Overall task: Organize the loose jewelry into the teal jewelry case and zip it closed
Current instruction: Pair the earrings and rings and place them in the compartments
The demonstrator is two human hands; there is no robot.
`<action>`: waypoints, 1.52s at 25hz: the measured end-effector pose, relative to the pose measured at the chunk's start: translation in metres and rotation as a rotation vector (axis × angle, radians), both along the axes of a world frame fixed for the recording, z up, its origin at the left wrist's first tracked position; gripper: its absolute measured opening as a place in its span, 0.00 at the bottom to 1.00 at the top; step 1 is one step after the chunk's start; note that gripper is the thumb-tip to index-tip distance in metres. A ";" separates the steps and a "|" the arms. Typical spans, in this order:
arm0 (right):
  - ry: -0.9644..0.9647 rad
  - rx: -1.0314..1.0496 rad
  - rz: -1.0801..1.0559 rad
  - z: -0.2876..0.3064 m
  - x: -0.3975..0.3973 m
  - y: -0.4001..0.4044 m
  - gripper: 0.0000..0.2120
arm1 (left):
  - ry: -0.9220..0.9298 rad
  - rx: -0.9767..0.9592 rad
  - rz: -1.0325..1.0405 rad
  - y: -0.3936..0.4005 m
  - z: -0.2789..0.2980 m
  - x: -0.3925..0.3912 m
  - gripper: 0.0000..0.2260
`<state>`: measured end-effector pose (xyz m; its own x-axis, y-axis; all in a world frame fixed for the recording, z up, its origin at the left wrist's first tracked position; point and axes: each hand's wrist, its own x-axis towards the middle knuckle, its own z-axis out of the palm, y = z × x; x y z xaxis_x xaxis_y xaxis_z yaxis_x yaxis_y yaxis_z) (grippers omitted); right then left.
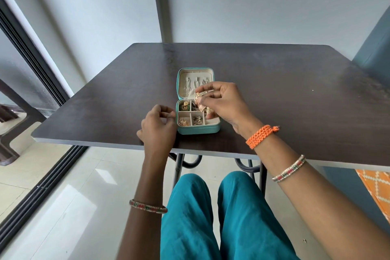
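The teal jewelry case (198, 101) lay open near the worktop's (295, 95) near edge, the right hand (223, 101) pinching gold jewelry (199, 99) above its compartments (left hand (158, 124) curled, holding nothing visible); a loosened grip could drop pieces into the wrong compartment.

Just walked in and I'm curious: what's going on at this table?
A person is sorting jewelry into a small teal zip case lying open on a dark wooden table. The right hand holds a gold-coloured ornament in a fingertip grip over the case's upper compartments. The left hand rests beside the case, fingers loosely curled. Several compartments already hold pieces, and thin chains hang in the lid.
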<state>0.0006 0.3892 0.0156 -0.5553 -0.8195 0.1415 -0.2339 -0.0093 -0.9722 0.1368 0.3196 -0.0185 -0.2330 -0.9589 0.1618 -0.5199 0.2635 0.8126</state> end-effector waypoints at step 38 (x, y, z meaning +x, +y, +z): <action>0.659 0.388 -0.010 0.009 0.021 -0.017 0.03 | 0.010 -0.206 0.044 0.013 -0.018 0.000 0.08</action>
